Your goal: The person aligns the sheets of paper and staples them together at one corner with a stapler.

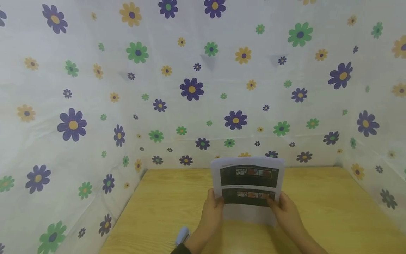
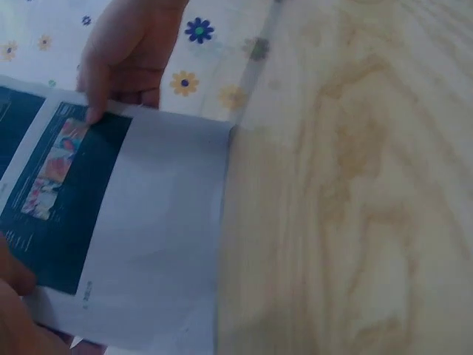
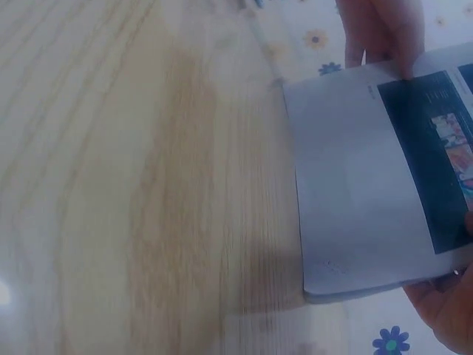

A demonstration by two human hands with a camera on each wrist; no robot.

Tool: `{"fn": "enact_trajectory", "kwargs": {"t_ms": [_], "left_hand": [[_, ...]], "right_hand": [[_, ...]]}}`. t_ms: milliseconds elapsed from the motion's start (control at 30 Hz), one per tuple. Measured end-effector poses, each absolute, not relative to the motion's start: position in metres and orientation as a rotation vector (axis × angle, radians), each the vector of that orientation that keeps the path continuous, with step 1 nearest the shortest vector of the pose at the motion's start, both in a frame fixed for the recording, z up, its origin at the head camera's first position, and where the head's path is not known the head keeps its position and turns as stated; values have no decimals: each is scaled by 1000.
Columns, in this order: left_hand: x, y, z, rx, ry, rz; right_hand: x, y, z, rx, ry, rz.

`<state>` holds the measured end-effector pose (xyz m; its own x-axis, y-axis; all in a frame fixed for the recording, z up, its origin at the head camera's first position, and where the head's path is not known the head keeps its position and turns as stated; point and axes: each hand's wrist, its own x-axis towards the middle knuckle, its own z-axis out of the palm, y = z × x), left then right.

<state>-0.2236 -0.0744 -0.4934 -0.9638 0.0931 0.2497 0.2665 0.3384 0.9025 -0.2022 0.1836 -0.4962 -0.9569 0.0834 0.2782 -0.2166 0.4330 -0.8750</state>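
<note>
Both hands hold a stack of printed paper sheets (image 1: 248, 213) upright over the wooden table. My left hand (image 1: 211, 211) grips its left edge, thumb on the front. The right hand (image 1: 287, 211) pinches the opposite edge, its thumb over the lower printed picture. On the top sheet are two dark panels with small coloured images, and a blank white part below. In the right wrist view the paper stack (image 3: 355, 185) shows some thickness along one edge. The fingers behind the sheets are mostly hidden.
A small light blue rounded object (image 1: 182, 235), resembling a stapler, lies on the wooden table (image 1: 165, 197) beside the left wrist, which partly covers it. White cloth (image 1: 104, 158) with purple, green and yellow flowers hangs at the back and both sides.
</note>
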Motion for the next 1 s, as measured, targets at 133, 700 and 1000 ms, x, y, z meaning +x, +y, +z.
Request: {"fn": "enact_trajectory", "kwargs": {"t_ms": [133, 700, 1000], "left_hand": [[-231, -85, -489, -360, -2488, -1641], [-233, -92, -464, -368, -2364, -1761], [-226, -84, -470, -554, -2187, -1737]], "right_hand": [[-202, 190, -493, 90, -2477, 1519], [-197, 186, -487, 72, -2500, 1640], [-192, 185, -495, 359, -2245, 1686]]}}
